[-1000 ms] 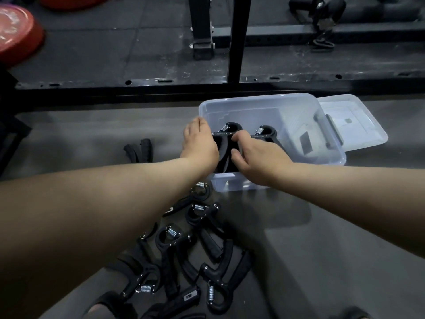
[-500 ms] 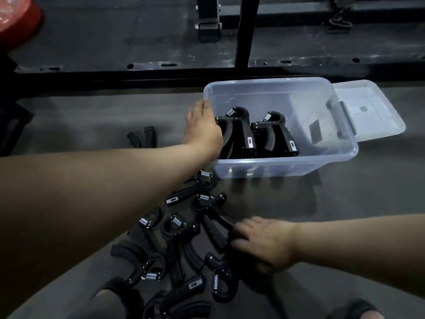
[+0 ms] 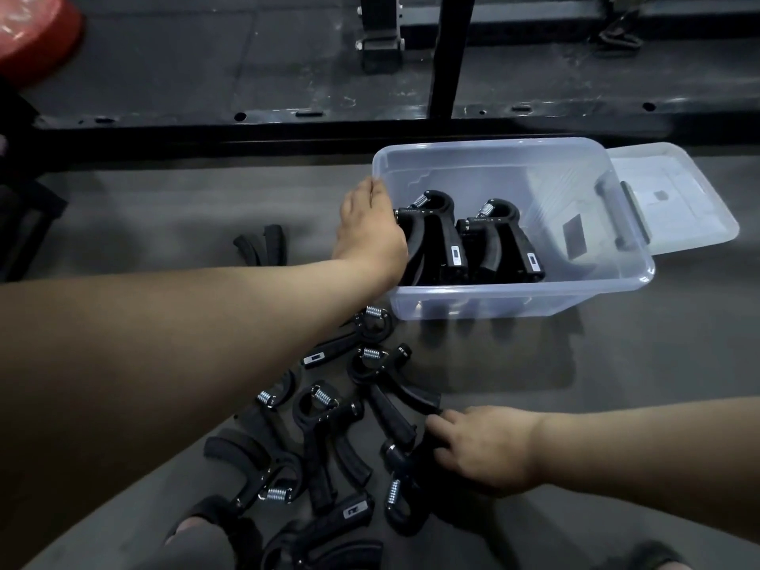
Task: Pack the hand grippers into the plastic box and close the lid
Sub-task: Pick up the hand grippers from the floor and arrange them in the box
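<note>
A clear plastic box (image 3: 514, 300) stands open on the grey floor, and its lid (image 3: 678, 199) lies at its right end. Inside, black hand grippers (image 3: 436, 244) stand upright in two groups at the left half. My left hand (image 3: 370, 236) clasps the box's left wall, its palm against the leftmost gripper; the fingertips are hidden. Several more hand grippers (image 3: 325, 429) lie in a loose pile in front of the box. My right hand (image 3: 485, 446) is down at the pile's right side, fingers curled over the handle of one hand gripper (image 3: 399, 491) that lies on the floor.
A lone black gripper piece (image 3: 263, 244) lies left of the box. Behind the box run a black rack base (image 3: 246, 133) and an upright post (image 3: 450, 55). A red weight plate (image 3: 28, 30) sits at the far left. My sandalled foot (image 3: 205, 532) is beside the pile.
My right hand left the box, dropped to the floor pile and closed on a gripper there. My left hand stayed at the box's left wall.
</note>
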A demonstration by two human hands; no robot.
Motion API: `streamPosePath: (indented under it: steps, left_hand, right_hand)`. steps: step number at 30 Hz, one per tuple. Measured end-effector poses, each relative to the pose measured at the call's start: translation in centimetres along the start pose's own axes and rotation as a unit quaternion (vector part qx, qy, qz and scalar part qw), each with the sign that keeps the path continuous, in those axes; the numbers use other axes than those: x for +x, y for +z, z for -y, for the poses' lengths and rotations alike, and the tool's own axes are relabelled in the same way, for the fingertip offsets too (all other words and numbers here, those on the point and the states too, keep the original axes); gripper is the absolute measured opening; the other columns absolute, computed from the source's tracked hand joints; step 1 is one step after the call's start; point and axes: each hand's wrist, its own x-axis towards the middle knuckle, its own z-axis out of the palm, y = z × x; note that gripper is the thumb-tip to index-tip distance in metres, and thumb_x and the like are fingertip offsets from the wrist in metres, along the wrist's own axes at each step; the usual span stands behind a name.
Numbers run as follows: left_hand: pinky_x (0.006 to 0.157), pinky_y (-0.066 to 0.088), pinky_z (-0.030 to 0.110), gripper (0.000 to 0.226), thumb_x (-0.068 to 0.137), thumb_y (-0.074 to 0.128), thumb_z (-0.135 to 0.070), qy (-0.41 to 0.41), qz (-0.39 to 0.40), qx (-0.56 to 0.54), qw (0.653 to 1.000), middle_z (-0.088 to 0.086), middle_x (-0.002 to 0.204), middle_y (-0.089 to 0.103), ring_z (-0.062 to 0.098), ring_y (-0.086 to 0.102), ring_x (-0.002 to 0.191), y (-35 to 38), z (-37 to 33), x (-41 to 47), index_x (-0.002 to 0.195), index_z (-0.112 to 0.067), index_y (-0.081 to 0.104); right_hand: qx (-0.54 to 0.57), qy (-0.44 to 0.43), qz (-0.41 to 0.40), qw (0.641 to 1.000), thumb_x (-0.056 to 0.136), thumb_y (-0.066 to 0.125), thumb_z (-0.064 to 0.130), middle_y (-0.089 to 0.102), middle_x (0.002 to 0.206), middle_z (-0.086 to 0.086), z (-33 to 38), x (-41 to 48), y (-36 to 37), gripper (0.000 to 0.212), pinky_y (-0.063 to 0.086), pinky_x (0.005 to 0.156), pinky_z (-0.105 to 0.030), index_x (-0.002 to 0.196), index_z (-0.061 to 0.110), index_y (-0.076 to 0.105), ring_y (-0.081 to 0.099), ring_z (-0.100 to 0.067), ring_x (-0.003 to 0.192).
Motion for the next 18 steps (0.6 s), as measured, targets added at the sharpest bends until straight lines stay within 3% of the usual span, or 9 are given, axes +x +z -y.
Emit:
streamPosePath:
  steps: [3, 5, 7, 8, 10, 12, 13, 16, 18]
  left_hand:
    - [0.120, 0.013, 0.037, 0.070, 0.090, 0.038, -0.008, 0.000, -0.002, 0.002, 1.000, 0.005, 0.160, 0.009, 0.024, 0.007, 0.146, 0.1, 0.0, 0.0, 0.154, -0.010, 0.011]
    - [0.120, 0.013, 0.036, 0.070, 0.090, 0.038, -0.007, 0.000, -0.003, 0.002, 1.000, 0.005, 0.160, 0.009, 0.024, 0.007, 0.146, 0.1, 0.0, 0.0, 0.154, -0.010, 0.011]
    - [0.120, 0.012, 0.036, 0.069, 0.090, 0.037, -0.007, 0.000, -0.003, 0.000, 1.000, 0.005, 0.160, 0.009, 0.024, 0.006, 0.146, 0.1, 0.0, 0.0, 0.154, -0.010, 0.011]
    - [0.120, 0.011, 0.036, 0.069, 0.090, 0.037, -0.007, 0.000, -0.002, -0.002, 1.000, 0.004, 0.160, 0.008, 0.024, 0.006, 0.146, 0.1, 0.0, 0.0, 0.154, -0.010, 0.011]
    - [0.120, 0.011, 0.036, 0.069, 0.090, 0.037, -0.007, 0.000, -0.003, -0.002, 1.000, 0.004, 0.160, 0.009, 0.024, 0.006, 0.146, 0.1, 0.0, 0.0, 0.154, -0.010, 0.011]
    - [0.120, 0.013, 0.037, 0.069, 0.090, 0.038, -0.008, 0.000, 0.000, -0.001, 1.000, 0.004, 0.160, 0.010, 0.024, 0.008, 0.145, 0.1, 0.0, 0.0, 0.154, -0.011, 0.012]
    - [0.119, 0.015, 0.038, 0.069, 0.089, 0.038, -0.008, 0.000, 0.003, -0.001, 1.000, 0.003, 0.160, 0.011, 0.025, 0.009, 0.145, 0.0, 0.0, 0.0, 0.154, -0.011, 0.013]
    - [0.120, 0.013, 0.037, 0.069, 0.090, 0.037, -0.010, -0.001, 0.008, 0.004, 1.000, 0.003, 0.160, 0.009, 0.024, 0.007, 0.146, -0.1, -0.1, 0.0, 0.154, -0.012, 0.012]
    - [0.120, 0.012, 0.037, 0.067, 0.092, 0.035, -0.011, -0.002, 0.003, 0.007, 1.000, 0.004, 0.160, 0.008, 0.023, 0.006, 0.146, 0.0, -0.1, -0.1, 0.154, -0.011, 0.011]
  right_hand:
    - [-0.003, 0.011, -0.001, 1.000, 0.078, 0.060, 0.043, 0.052, 0.108, -0.015, -0.3, -0.9, -2.1, 0.038, 0.051, 0.068, -0.037, 0.094, 0.010, 0.064, 0.056, -0.034, 0.084]
    - [0.077, 0.069, -0.024, 0.994, 0.079, 0.055, 0.050, 0.052, 0.108, -0.011, -0.6, -1.6, -4.6, 0.043, 0.049, 0.081, -0.037, 0.096, 0.012, 0.067, 0.054, -0.032, 0.089]
    - [0.224, 0.161, -0.031, 0.961, 0.082, 0.055, 0.050, 0.056, 0.107, -0.004, -2.4, -2.3, -7.3, 0.040, 0.049, 0.084, -0.033, 0.094, 0.015, 0.069, 0.057, -0.024, 0.090]
    - [0.328, 0.200, -0.001, 0.923, 0.082, 0.059, 0.048, 0.061, 0.102, 0.000, -3.8, -2.9, -8.7, 0.038, 0.050, 0.081, -0.031, 0.094, 0.014, 0.070, 0.059, -0.018, 0.086]
    - [0.547, 0.227, 0.034, 0.805, 0.075, 0.065, 0.045, 0.067, 0.085, 0.001, -6.7, -4.7, -11.2, 0.035, 0.049, 0.070, -0.030, 0.088, 0.013, 0.071, 0.060, -0.013, 0.075]
    - [0.704, 0.214, 0.021, 0.677, 0.077, 0.059, 0.039, 0.071, 0.088, -0.011, -9.1, -7.3, -13.3, 0.030, 0.054, 0.068, -0.033, 0.080, 0.013, 0.073, 0.067, -0.021, 0.075]
    - [0.749, 0.199, 0.003, 0.632, 0.081, 0.054, 0.039, 0.071, 0.093, -0.020, -10.2, -8.5, -13.8, 0.034, 0.057, 0.068, -0.036, 0.079, 0.010, 0.072, 0.070, -0.028, 0.078]
    - [0.792, 0.189, -0.079, 0.575, 0.085, 0.050, 0.040, 0.069, 0.098, -0.027, -12.6, -10.9, -14.1, 0.043, 0.058, 0.074, -0.043, 0.085, 0.002, 0.070, 0.066, -0.042, 0.097]
    - [0.806, 0.206, -0.131, 0.539, 0.088, 0.041, 0.038, 0.067, 0.103, -0.030, -13.6, -11.2, -13.4, 0.049, 0.057, 0.076, -0.042, 0.094, -0.003, 0.067, 0.067, -0.041, 0.098]
